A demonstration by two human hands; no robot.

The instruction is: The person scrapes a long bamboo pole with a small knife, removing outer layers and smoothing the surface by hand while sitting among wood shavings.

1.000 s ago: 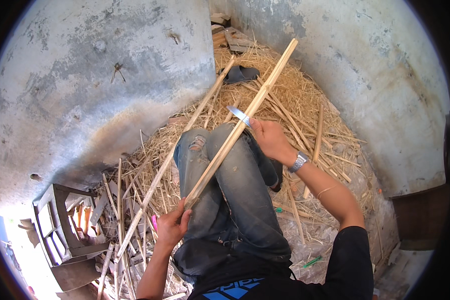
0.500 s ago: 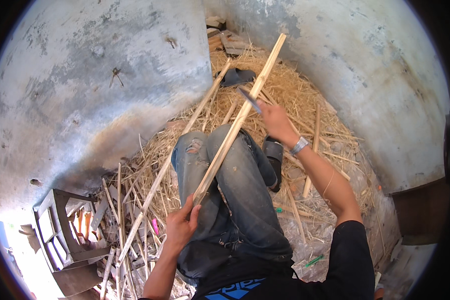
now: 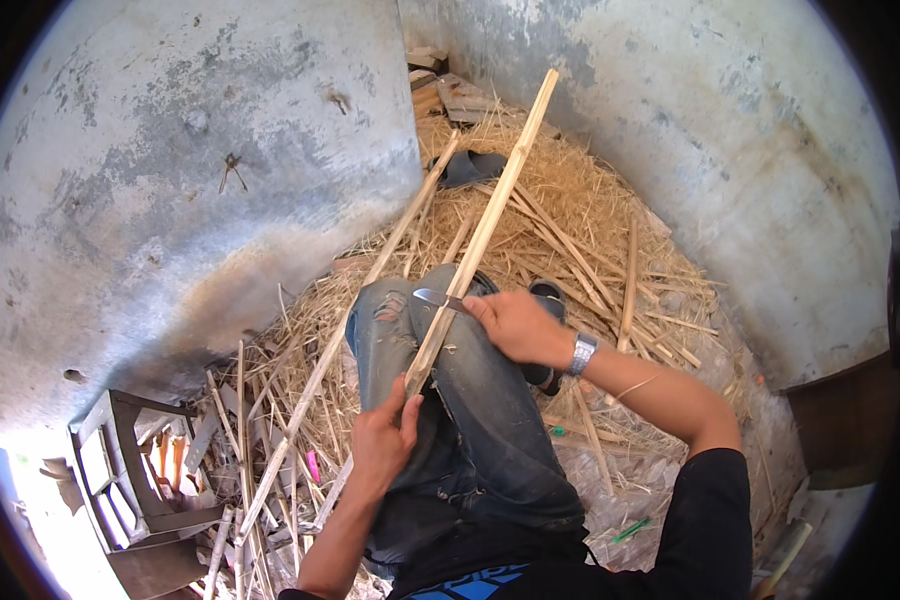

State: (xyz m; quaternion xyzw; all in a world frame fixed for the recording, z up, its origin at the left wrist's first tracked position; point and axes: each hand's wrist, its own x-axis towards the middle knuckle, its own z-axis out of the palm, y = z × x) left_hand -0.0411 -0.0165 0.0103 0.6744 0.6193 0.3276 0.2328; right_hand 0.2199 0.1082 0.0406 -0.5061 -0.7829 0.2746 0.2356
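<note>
Knife across bamboo strip, strip slanting over legs. Second strip left of legs. Shavings beyond, slipper among them. Frame farther left.

Strip – matt wood | knife blade – glossy metal | worn denim jeans

Knife handle mostly hidden.

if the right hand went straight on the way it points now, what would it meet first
Probably the long pale wooden strip held in the left hand: the right hand points leftward, its silver-bladed knife crossing over that strip, though contact is unclear.
</note>
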